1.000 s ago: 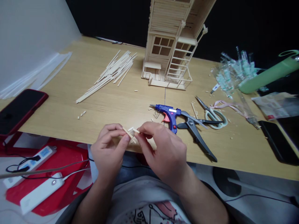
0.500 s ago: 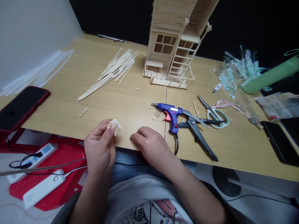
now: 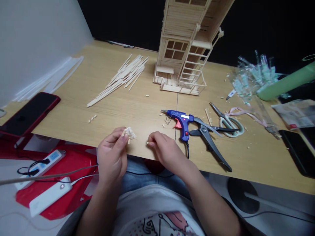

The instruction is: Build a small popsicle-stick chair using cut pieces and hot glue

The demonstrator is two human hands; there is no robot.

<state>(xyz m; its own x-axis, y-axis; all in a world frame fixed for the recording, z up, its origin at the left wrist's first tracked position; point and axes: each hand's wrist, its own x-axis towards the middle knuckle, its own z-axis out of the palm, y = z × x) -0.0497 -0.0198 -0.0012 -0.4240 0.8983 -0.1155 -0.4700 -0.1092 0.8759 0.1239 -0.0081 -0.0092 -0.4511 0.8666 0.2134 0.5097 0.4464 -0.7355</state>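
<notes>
My left hand (image 3: pixel 113 149) is closed, pinching a small pale piece built of short wooden sticks (image 3: pixel 130 133) between thumb and fingers just above the table's front edge. To its right, my right hand (image 3: pixel 166 147) is also closed, with a tiny pale stick bit (image 3: pixel 147 143) showing at its fingertips. Beyond the right hand lies a blue hot glue gun (image 3: pixel 180 121) with an orange trigger and a small red light. Black-handled cutters (image 3: pixel 206 134) lie against it on the right, next to scissors (image 3: pixel 227 121) with pale green handles.
A model house of wooden sticks (image 3: pixel 182 65) stands at the back. Left of it lies a pile of thin sticks (image 3: pixel 120 78). A phone in a red case (image 3: pixel 29 109) is at the left, a black phone (image 3: pixel 297 152) at the right. A green cylinder (image 3: pixel 287 80) leans near clear wrappers (image 3: pixel 251 78).
My right hand has curled its fingers further, and a tiny stick bit now shows at its fingertips. The left hand keeps its hold on the small stick piece. The view has shifted slightly.
</notes>
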